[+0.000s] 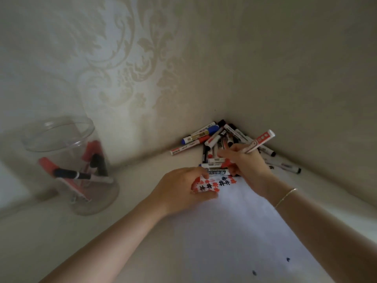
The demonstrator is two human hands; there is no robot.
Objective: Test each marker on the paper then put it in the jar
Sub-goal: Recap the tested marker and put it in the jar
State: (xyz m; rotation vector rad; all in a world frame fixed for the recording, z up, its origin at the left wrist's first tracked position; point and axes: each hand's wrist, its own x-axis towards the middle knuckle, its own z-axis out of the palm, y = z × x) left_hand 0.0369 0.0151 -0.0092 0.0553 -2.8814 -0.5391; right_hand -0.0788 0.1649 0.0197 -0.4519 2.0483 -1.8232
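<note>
Pale worktop in wall corner. Right hand (245, 160) gripping red marker (259, 142), frame centre-right, writing. Left hand (183, 190), fingers curled, pressing paper (234, 231). Jar (67, 164) far left: long reach risking knocking pile (220, 139), smearing ink.

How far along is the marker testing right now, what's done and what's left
Done: a few markers sit in the jar, and red and black test marks line the paper's far edge. In hand: the right hand holds a red marker at the paper while the left hand steadies it. Left: the pile in the corner, most of the job.
</note>
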